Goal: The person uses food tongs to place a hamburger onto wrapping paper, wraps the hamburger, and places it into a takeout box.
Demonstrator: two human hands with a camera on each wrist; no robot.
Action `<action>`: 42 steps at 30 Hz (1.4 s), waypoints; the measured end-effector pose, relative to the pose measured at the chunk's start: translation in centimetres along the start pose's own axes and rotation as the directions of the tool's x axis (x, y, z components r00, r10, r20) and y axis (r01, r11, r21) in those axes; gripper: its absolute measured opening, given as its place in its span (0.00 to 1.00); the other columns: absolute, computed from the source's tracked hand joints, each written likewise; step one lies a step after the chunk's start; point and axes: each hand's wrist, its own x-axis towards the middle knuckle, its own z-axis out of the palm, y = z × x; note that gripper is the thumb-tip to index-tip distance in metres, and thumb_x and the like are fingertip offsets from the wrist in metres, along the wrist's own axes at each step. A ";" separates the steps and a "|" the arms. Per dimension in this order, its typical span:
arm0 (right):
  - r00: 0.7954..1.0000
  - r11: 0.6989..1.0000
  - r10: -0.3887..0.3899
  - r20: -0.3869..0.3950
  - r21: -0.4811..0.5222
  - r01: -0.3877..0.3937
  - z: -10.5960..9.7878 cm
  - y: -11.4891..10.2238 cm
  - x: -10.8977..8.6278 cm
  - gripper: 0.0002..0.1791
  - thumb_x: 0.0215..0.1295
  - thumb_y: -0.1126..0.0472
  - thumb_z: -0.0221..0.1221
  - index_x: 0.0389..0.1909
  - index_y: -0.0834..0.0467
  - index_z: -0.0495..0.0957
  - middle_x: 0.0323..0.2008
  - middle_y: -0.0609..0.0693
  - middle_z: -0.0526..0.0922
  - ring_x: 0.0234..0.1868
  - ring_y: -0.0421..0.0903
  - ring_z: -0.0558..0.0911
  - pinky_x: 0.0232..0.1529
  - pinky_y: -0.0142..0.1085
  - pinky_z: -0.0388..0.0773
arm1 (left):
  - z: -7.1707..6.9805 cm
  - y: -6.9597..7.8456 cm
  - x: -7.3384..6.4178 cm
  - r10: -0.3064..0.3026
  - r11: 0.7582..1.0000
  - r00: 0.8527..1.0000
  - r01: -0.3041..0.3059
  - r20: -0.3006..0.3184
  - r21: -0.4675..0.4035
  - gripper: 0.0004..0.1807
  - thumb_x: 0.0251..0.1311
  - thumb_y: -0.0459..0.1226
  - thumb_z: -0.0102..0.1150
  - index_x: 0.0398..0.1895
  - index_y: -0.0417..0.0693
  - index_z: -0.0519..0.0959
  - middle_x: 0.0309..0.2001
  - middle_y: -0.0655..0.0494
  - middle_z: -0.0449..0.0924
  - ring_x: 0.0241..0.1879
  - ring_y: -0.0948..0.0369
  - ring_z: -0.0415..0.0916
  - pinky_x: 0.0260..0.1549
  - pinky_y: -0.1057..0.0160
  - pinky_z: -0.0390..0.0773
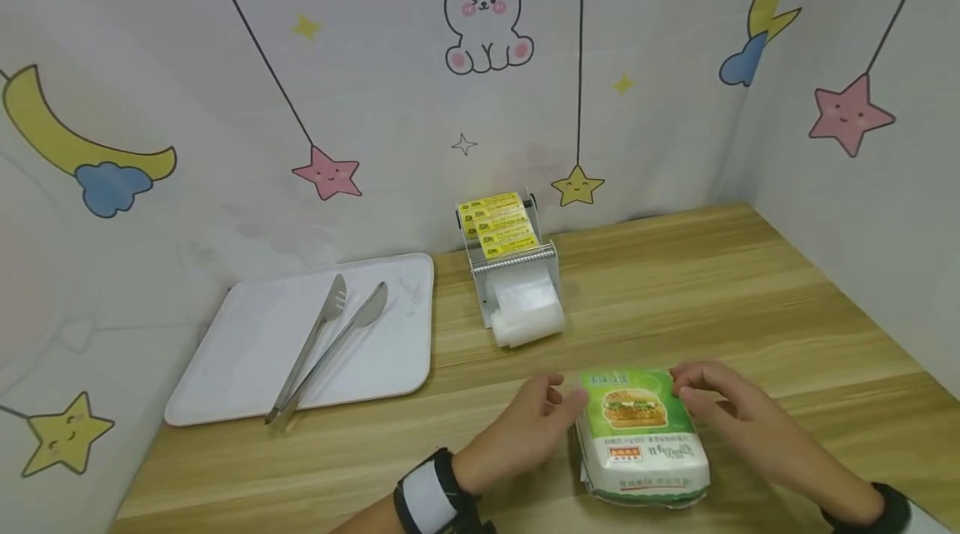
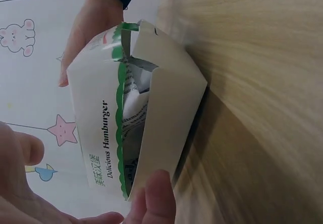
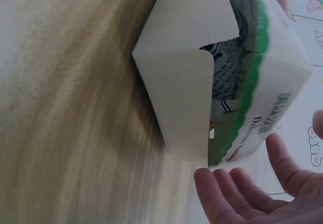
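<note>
A green and white hamburger box [image 1: 643, 441], with a burger picture on its lid, sits on the wooden table. Printed paper [image 2: 135, 98] shows through the gap under its lid in both wrist views. My left hand [image 1: 520, 431] is beside the box's left side, fingers loosely bent; its fingertips look close to the far corner. On the other side, my right hand [image 1: 738, 413] has its fingers by the far right corner. In the right wrist view those fingers [image 3: 214, 188] are spread next to the box and not wrapped round it.
Behind the box stands a tape dispenser [image 1: 480, 288] with a roll of yellow labels [image 1: 498, 226] and a clear roll [image 1: 528, 313]. At the left, a white tray [image 1: 217, 359] bears metal tongs [image 1: 330, 342]. A patterned curtain [image 1: 405, 84] rises behind the table [image 1: 675, 292].
</note>
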 end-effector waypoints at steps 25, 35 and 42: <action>0.973 0.881 -0.174 0.150 -0.417 0.222 1.2 -2.0 -2.1 0.46 0.57 0.41 0.71 0.76 0.39 0.64 0.79 0.52 0.54 0.67 0.60 0.70 0.48 0.55 0.80 | 2.7 -1.2 -1.2 0.270 0.747 0.957 -0.280 0.110 0.603 0.65 0.49 0.48 0.79 0.83 0.53 0.42 0.79 0.39 0.47 0.70 0.50 0.65 0.53 0.61 0.79; 0.972 0.851 -0.196 0.130 -0.471 0.234 2.1 -1.8 -2.5 0.57 0.44 0.34 0.76 0.76 0.41 0.63 0.79 0.55 0.52 0.65 0.58 0.74 0.48 0.48 0.82 | 3.2 -1.3 -1.2 0.229 0.744 0.968 -0.242 0.104 0.622 0.63 0.46 0.41 0.75 0.82 0.48 0.45 0.77 0.36 0.51 0.70 0.46 0.64 0.50 0.62 0.80; 0.960 0.809 -0.268 0.079 -0.523 0.269 2.8 -2.0 -2.6 0.59 0.41 0.47 0.81 0.77 0.45 0.62 0.77 0.59 0.57 0.63 0.56 0.77 0.47 0.47 0.83 | 3.0 -1.4 -1.1 0.262 0.741 0.960 -0.265 0.098 0.617 0.65 0.47 0.45 0.78 0.83 0.50 0.43 0.77 0.37 0.52 0.68 0.48 0.67 0.52 0.62 0.80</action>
